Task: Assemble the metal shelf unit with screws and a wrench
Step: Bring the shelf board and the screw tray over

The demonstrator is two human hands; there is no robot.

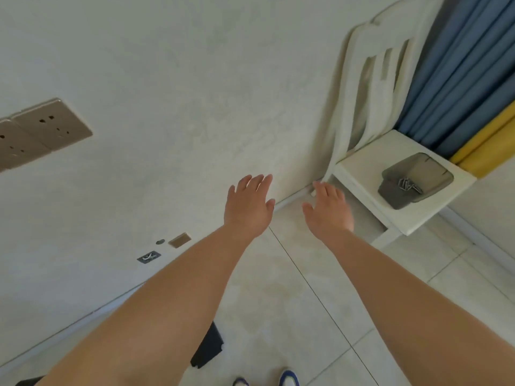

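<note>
Both arms reach forward over the tiled floor (278, 302). The left hand (248, 206) and right hand (328, 210) hold nothing, fingers straight and spread. Screws (407, 185) lie in a grey tray (415, 181) on the white chair (401, 174), right of the hands.

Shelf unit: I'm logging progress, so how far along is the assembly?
Nothing looks done: no assembled shelf shows. Nothing is in hand either: the left hand and right hand are open, stretched out above the floor. Metal pieces, perhaps screws, lie in the grey tray on the chair. All assembly seems left.
</note>
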